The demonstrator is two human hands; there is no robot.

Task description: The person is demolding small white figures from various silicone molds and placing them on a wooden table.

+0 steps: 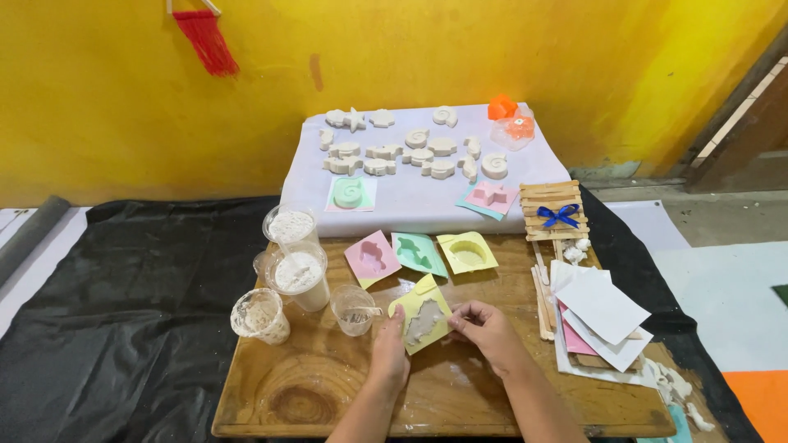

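Behind everything, yellow wall (98, 98); below, black sheet (123, 328) across floor. Then wooden table (328, 394), white cloth (410, 205) bearing pale plaster casts (394, 152). Near table middle, yellow mould (421, 313), square, tilted, filled with wet grey-white plaster. Left hand (389, 353) pinching its left edge, fingers closed on it; right hand (486, 330) gripping its right edge likewise. Beside, small plastic cup (353, 310).

Both hands (439, 340) low, fingers pinching inward

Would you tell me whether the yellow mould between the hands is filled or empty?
Filled: grey-white paste covers the cavity of the yellow mould.
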